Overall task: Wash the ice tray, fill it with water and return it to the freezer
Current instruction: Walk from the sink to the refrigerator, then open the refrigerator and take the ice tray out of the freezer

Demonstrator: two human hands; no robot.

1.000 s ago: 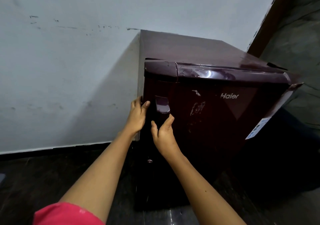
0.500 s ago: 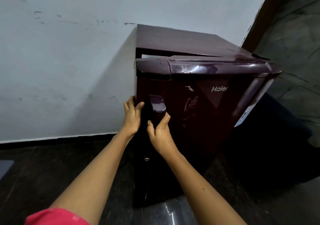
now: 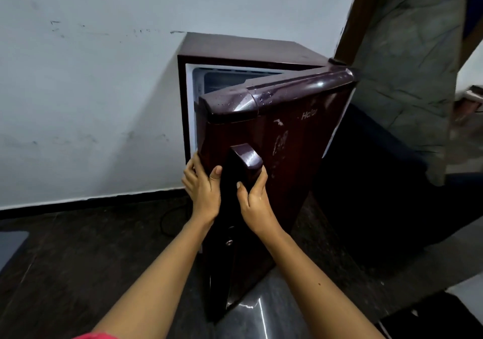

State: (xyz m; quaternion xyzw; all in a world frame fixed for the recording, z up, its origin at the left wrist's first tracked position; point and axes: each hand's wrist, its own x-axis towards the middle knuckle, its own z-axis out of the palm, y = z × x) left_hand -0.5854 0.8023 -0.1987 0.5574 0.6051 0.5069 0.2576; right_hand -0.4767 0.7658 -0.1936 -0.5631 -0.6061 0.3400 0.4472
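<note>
Head view. The door (image 3: 295,142) of a small maroon fridge (image 3: 248,48) is being held partly open. The door's free edge is being grasped by the left hand (image 3: 202,192), fingers curled behind it and thumb on the front. The handle (image 3: 247,161), just right of the left hand, is being clenched by the right hand (image 3: 254,200), thumb on one side and fingers wrapped round the other.

Risks, as judged: the left fingers are being kept between door edge and cabinet, so they could be pinched if the door is let back. Droplets are being seen on the door's top, above both hands, so a wet grip could slip. The light fridge could be dragged or tipped on the glossy floor (image 3: 78,260) if the pull is too hard. A cable (image 3: 167,218) is lying on the floor, left of and below the left hand, and could be snagged.

The ice tray is not being seen anywhere. The freezer compartment (image 3: 235,79) is being glimpsed above and beyond both hands, behind the door's top edge: pale, dim, contents impossible to tell.
</note>
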